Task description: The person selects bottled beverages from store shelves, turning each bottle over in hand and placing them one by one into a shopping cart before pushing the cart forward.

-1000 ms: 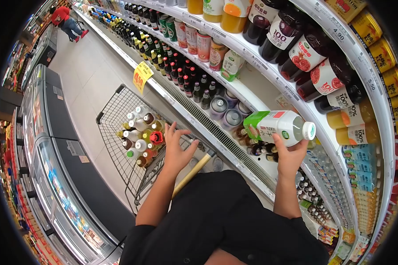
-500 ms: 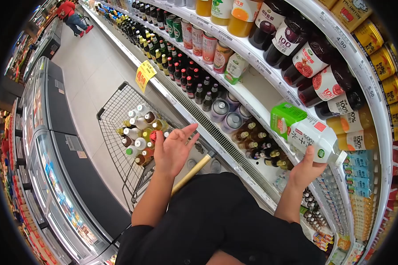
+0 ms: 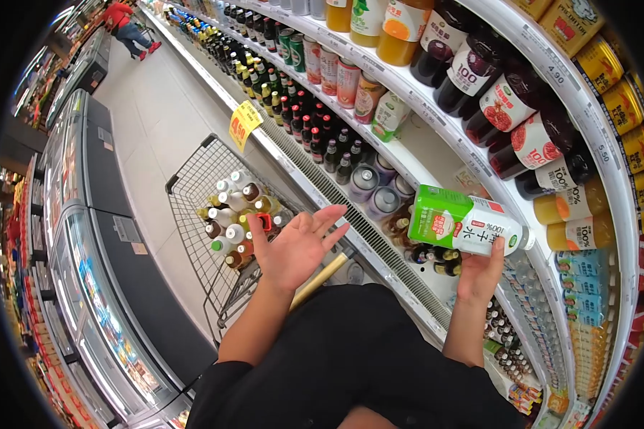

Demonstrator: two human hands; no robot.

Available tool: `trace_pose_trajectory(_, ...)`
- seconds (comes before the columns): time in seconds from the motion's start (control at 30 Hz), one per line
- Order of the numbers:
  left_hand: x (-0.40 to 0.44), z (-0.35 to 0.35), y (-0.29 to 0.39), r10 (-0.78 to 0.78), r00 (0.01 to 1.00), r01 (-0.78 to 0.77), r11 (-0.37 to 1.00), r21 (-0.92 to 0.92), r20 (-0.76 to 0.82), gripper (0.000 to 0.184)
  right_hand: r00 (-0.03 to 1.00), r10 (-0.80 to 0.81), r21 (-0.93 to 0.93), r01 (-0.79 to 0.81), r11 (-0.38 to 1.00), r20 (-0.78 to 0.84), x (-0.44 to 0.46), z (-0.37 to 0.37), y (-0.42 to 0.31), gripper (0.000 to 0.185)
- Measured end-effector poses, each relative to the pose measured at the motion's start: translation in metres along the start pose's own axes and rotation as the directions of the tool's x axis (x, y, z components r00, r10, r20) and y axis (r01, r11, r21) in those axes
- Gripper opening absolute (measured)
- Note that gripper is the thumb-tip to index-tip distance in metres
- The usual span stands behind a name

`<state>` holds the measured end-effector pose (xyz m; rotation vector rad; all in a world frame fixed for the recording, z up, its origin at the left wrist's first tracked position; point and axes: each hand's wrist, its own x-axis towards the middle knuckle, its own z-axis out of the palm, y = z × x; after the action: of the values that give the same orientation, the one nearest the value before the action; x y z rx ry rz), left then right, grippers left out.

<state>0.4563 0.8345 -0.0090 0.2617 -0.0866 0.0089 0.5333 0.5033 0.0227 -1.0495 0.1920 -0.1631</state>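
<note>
My right hand [image 3: 481,275] grips a green and white bottle of coconut water [image 3: 472,223] near its capped end. The bottle lies nearly level in front of the shelves, its green base toward the left. My left hand [image 3: 297,247] hangs in the air with its fingers spread and nothing in it. Below and left of that hand stands a wire shopping cart [image 3: 186,187] with a yellow handle, several capped bottles [image 3: 236,207] grouped inside. A similar green and white carton-like bottle [image 3: 390,116] stands on the middle shelf, beside a gap.
Large juice bottles [image 3: 504,102] line the upper shelf at right. Beer bottles [image 3: 283,107] and purple-toned cans [image 3: 374,189] fill the lower shelf. A yellow price tag [image 3: 243,123] sticks out from the shelf edge. Freezers [image 3: 107,164] run along the left; a person in red [image 3: 125,28] stands far down the aisle.
The coconut water bottle has come left, away from the shelf, and turned more level in my right hand. My left hand has shifted slightly right, fingers spread wider.
</note>
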Motion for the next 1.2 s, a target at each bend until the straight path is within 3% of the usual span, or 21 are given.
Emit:
trace_pose_trajectory(0.07,0.000,0.005,0.001,-0.002,1.000,0.003,1.000,-0.027,0.016,0.094,0.999,0.039,0.014,-0.039,0.999,0.022,0.002,0.000,0.006,0.058)
trace_pose_trajectory(0.13,-0.001,0.005,0.003,0.005,1.000,-0.005,1.000,-0.007,0.022,0.095,0.998,-0.057,-0.061,0.058,0.996,0.018,0.001,0.007,0.010,0.059)
trace_pose_trajectory(0.23,-0.002,0.004,0.005,0.006,1.000,-0.006,1.000,0.012,0.002,0.094,0.996,-0.078,-0.098,0.082,0.992,0.049,0.004,0.008,0.016,0.060)
trace_pose_trajectory(0.33,-0.002,-0.008,0.004,0.008,0.999,-0.010,0.998,0.058,0.033,0.093,0.997,-0.024,-0.049,0.027,0.998,0.067,0.006,0.009,0.018,0.059)
trace_pose_trajectory(0.4,-0.008,-0.024,0.001,0.006,0.972,0.118,0.853,0.509,-0.236,0.080,0.998,0.031,0.013,-0.031,0.999,0.064,0.007,0.016,0.019,0.058)
trace_pose_trajectory(0.43,-0.012,-0.030,-0.006,0.099,0.961,0.179,0.484,0.856,-0.257,0.067,0.993,0.090,0.081,-0.096,0.992,0.070,0.008,0.019,0.019,0.058)
trace_pose_trajectory(0.47,-0.016,-0.035,-0.011,0.087,0.965,0.176,0.492,0.853,-0.249,0.067,0.995,0.077,0.075,-0.082,0.994,0.062,0.008,0.021,0.018,0.058)
trace_pose_trajectory(0.5,-0.020,-0.039,-0.013,0.185,0.977,0.125,-0.122,0.985,-0.101,0.062,0.986,0.151,0.136,-0.160,0.978,0.074,0.009,0.024,0.018,0.057)
trace_pose_trajectory(0.53,-0.025,-0.042,-0.014,0.180,0.980,0.067,-0.692,0.719,0.083,0.059,0.970,0.225,0.197,-0.239,0.951,0.092,0.009,0.026,0.019,0.057)
trace_pose_trajectory(0.6,-0.042,-0.053,-0.013,0.166,0.981,0.053,-0.728,0.684,0.101,0.062,0.965,0.261,0.216,-0.262,0.940,0.035,0.010,0.025,0.022,0.057)
trace_pose_trajectory(0.67,-0.070,-0.085,-0.012,0.223,0.971,0.208,-0.633,0.746,-0.082,0.061,0.948,0.309,0.291,-0.318,0.903,0.076,0.011,0.020,0.024,0.056)
trace_pose_trajectory(0.8,-0.124,-0.116,0.004,0.273,0.945,0.326,-0.711,0.624,-0.182,0.070,0.955,0.287,0.295,-0.294,0.909,0.070,0.013,0.018,0.026,0.056)
trace_pose_trajectory(0.87,-0.144,-0.116,0.009,0.190,0.919,0.362,-0.753,0.549,-0.346,0.075,0.991,0.135,0.153,-0.133,0.979,-0.003,0.014,0.021,0.025,0.054)
trace_pose_trajectory(0.9,-0.150,-0.115,0.009,0.192,0.917,0.366,-0.752,0.548,-0.348,0.075,0.990,0.138,0.152,-0.136,0.979,-0.001,0.015,0.020,0.026,0.054)
trace_pose_trajectory(0.97,-0.159,-0.113,0.008,0.149,0.914,0.350,-0.759,0.549,-0.378,0.082,0.995,-0.042,-0.136,0.030,0.990,-0.088,0.017,0.015,0.030,0.059)
trace_pose_trajectory(1.1,-0.173,-0.106,0.008,0.204,0.921,0.370,-0.727,0.579,-0.333,0.091,0.975,-0.205,-0.275,0.173,0.946,-0.091,0.020,0.014,0.041,0.072)
trace_pose_trajectory(1.2,-0.195,-0.091,0.011,0.265,0.933,0.355,-0.779,0.516,-0.242,0.103,0.964,-0.261,-0.379,0.224,0.898,-0.047,0.019,0.009,0.047,0.061)
